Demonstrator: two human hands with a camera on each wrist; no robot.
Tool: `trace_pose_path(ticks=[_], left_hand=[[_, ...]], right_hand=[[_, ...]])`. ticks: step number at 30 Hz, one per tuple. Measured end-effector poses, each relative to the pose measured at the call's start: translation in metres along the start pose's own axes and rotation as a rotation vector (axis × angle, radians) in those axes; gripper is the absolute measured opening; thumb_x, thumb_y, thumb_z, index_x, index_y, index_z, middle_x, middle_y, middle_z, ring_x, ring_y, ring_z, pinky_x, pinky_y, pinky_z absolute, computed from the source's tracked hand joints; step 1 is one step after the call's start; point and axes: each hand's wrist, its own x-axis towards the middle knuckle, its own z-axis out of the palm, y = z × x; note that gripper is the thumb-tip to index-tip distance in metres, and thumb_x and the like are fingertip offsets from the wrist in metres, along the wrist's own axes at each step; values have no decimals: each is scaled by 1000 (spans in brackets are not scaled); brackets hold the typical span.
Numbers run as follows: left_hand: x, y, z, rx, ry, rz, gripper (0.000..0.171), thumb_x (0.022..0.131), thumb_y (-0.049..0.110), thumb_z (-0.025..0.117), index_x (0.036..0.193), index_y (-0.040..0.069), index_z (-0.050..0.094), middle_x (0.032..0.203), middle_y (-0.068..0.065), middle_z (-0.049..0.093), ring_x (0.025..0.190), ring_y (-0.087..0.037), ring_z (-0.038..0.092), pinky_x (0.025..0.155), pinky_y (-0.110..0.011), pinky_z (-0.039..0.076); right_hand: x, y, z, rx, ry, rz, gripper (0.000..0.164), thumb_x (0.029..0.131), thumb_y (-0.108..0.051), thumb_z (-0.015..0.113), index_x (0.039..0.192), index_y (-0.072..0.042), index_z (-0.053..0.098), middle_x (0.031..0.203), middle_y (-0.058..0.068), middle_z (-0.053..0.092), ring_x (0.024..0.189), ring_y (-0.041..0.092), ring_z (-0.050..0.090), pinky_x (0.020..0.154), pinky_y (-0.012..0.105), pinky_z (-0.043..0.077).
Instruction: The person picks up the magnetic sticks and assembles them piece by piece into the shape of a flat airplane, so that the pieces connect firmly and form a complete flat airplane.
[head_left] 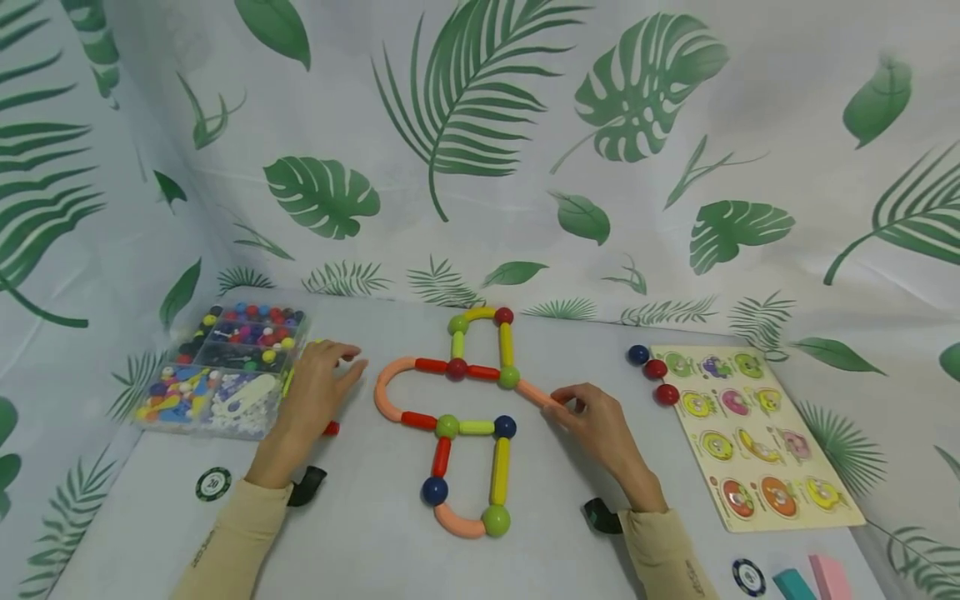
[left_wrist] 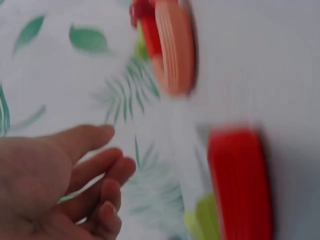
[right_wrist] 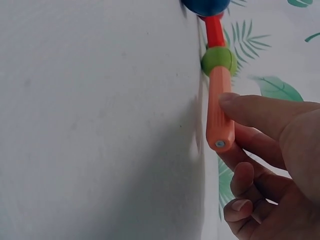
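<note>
My right hand (head_left: 600,427) pinches the free end of a salmon magnetic rod (right_wrist: 220,107) between thumb and fingers. The rod's other end meets a green ball (head_left: 509,377). That ball belongs to a figure of rods and balls lying mid-table, with a salmon curved rod (head_left: 386,390) on its left side and a blue ball (head_left: 506,427) lower down. At the left, my left hand (head_left: 309,407) hovers with loosely bent fingers and nothing between them. Below it lie a red rod (left_wrist: 240,185) and a yellow-green piece (left_wrist: 204,217), partly hidden in the head view.
A divided clear box (head_left: 247,357) of beads stands at the left. To the right lies a wooden fruit puzzle board (head_left: 716,421), with a dark blue ball (head_left: 638,355) and two red balls (head_left: 655,369) beside it. Poker chips (head_left: 213,483) and coloured blocks (head_left: 830,577) lie near the front.
</note>
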Motion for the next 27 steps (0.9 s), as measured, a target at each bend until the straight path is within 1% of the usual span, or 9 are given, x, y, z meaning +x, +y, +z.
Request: trace_pose_path(ticks=[2,4,7,10,14,16,20,24,27], left_hand=[[2,-10,-8,12,42,-71,24,95,11,71,111,-6,72,102,-23,70,95,-37,60,83,-50,51],[1,-17,-14,30,56,-144,25,96,11,69,112,-7,71,105,-26,69,98,-39,59,85,-52,50],[0,-24,-18,95,45,-191,28,96,10,69,113,-12,69,108,-30,68,102,-43,58,91,-55,49],[0,-28,-17,173,28,-165,27,93,6,71,108,-16,67,101,-33,68,99,-47,59,89,-56,47],[0,-30,-13,267,40,-117,23,89,3,74,94,-17,66,88,-34,66,90,-50,58,82,-56,43],[1,-30,-11,315,49,-105,22,87,3,76,90,-17,66,87,-34,66,90,-50,58,81,-56,43],[1,-29,-6,384,67,-88,23,85,2,78,89,-18,66,88,-35,67,89,-49,57,82,-55,43],[1,-31,-2,395,105,-80,22,83,0,79,86,-18,66,85,-35,67,87,-50,57,79,-55,42],[2,-32,0,346,147,-72,18,81,-3,77,85,-17,67,82,-34,67,84,-49,56,79,-55,41]], right_hand=[[-2,1,-1,-2,-1,5,29,90,-31,78,113,-13,75,99,1,68,87,17,53,71,26,44],[-4,2,-3,-8,4,9,29,90,-30,78,113,-13,75,100,1,69,87,17,53,71,26,44],[-6,3,-5,-9,11,18,28,90,-30,78,112,-12,75,101,2,69,87,18,53,72,27,44],[-8,4,-5,-4,12,27,28,90,-31,78,112,-12,75,101,2,69,87,18,53,72,27,44],[-8,5,-5,1,14,26,28,90,-30,78,112,-13,75,101,2,69,87,18,53,72,26,44],[-8,4,-5,2,24,15,27,90,-29,78,111,-13,75,100,2,69,87,17,52,70,25,43],[-7,4,-5,6,40,-2,25,90,-26,79,111,-13,76,99,2,69,86,17,52,70,25,42],[-7,4,-6,10,32,-2,26,90,-26,79,112,-13,75,100,2,69,87,17,52,71,25,43],[-7,4,-6,9,26,0,26,90,-27,78,112,-13,75,101,2,69,88,17,52,72,26,43]])
